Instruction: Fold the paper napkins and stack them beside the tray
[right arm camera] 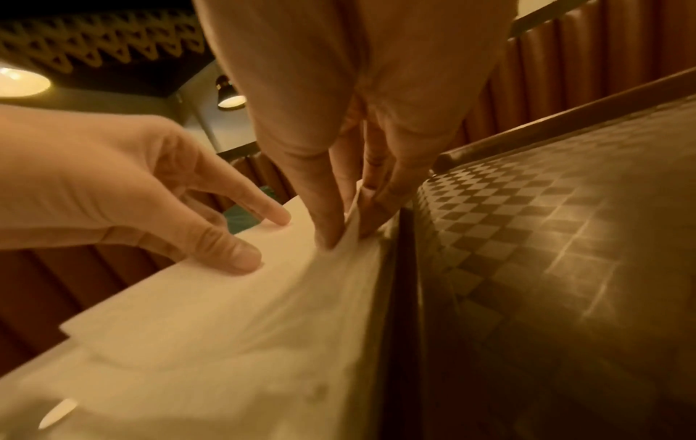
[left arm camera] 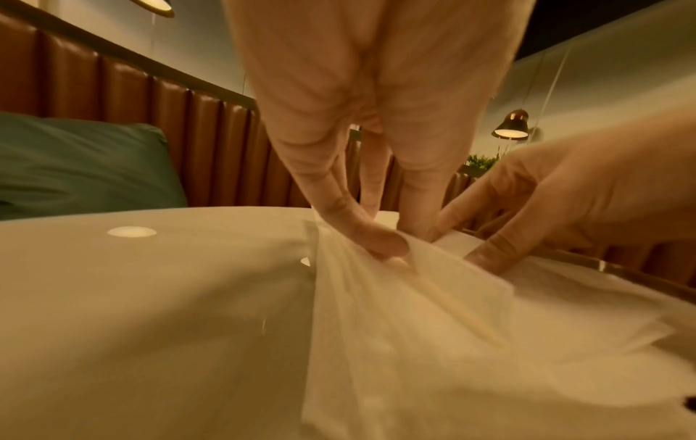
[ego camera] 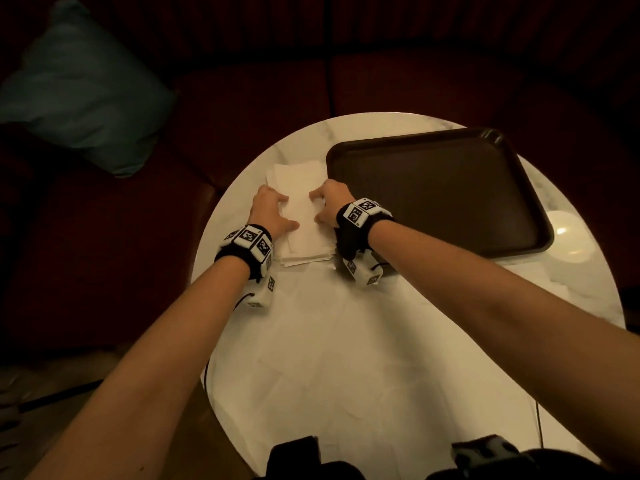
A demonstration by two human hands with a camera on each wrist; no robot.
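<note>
A stack of white paper napkins (ego camera: 306,249) lies on the round white table (ego camera: 346,341), just left of the dark brown tray (ego camera: 433,195). Both hands are on the top napkin (ego camera: 304,209). My left hand (ego camera: 289,213) pinches its left edge between thumb and fingers, and the paper rises into a ridge (left arm camera: 376,297) under the left hand (left arm camera: 388,247). My right hand (ego camera: 315,207) pinches the right edge next to the tray's rim (right arm camera: 399,268), with the paper gathered at the right hand (right arm camera: 344,232). The lower napkins lie flat and slightly fanned.
The tray (right arm camera: 565,238) has a checkered floor and holds nothing. A pale round thing (ego camera: 571,237) sits at the table's right edge. A dark red bench with a teal cushion (ego camera: 79,95) runs behind the table. Bare tabletop stretches between my forearms.
</note>
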